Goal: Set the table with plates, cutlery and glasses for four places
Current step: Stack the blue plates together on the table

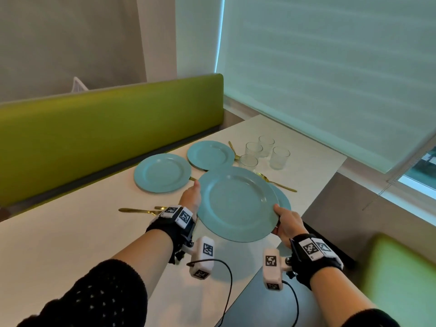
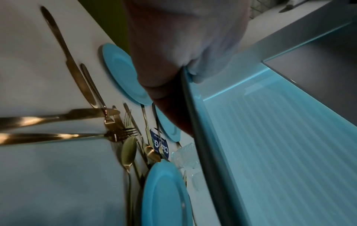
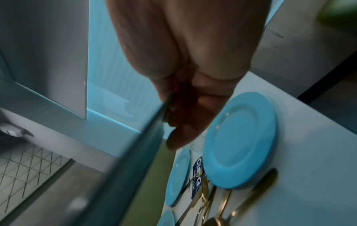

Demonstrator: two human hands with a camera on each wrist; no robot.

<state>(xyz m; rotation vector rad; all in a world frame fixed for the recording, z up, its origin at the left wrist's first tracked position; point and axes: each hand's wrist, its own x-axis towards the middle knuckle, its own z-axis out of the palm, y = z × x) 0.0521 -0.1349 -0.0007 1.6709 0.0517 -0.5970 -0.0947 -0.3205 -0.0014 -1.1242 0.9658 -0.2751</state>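
Note:
I hold a light-blue plate (image 1: 236, 204) level above the white table (image 1: 70, 244). My left hand (image 1: 193, 197) grips its left rim and my right hand (image 1: 283, 220) grips its right rim, thumbs on top. In the wrist views the held plate (image 2: 270, 137) (image 3: 135, 152) runs edge-on under each thumb. A second plate (image 1: 284, 199) lies on the table right below it. Two more plates (image 1: 162, 173) (image 1: 210, 155) lie toward the bench. Several clear glasses (image 1: 266, 152) stand clustered behind. Gold cutlery (image 1: 139, 210) lies to the left, with more (image 1: 276, 182) to the right.
A green padded bench back (image 1: 106, 119) runs along the table's far side, and another green seat (image 1: 401, 274) is at the right. A window with a lowered blind (image 1: 330, 79) borders the table's right end. The table's near edge (image 1: 238, 291) drops to dark floor.

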